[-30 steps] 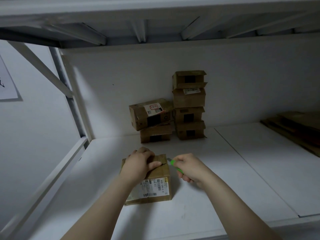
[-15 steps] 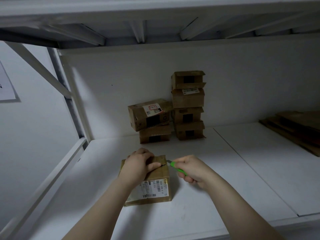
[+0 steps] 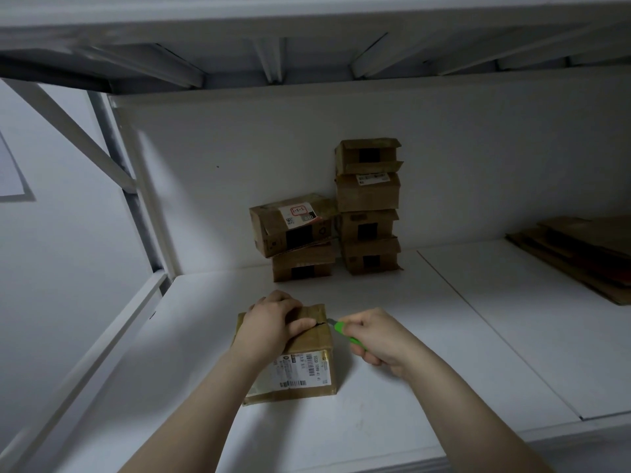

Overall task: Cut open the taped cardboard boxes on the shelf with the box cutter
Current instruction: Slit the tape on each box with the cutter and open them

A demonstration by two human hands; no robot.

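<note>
Near the shelf's [image 3: 444, 336] front edge, the left hand [image 3: 273, 324] presses flat on the cardboard box [image 3: 304, 346]. The right hand [image 3: 379, 339] grips the green box cutter [image 3: 345, 332], its long axis angled up-left, blade tip at the box's top right edge. The white barcode label [image 3: 293, 373] faces front; its print is unreadable. Stacked boxes [image 3: 367, 206] stand at the back wall.
</note>
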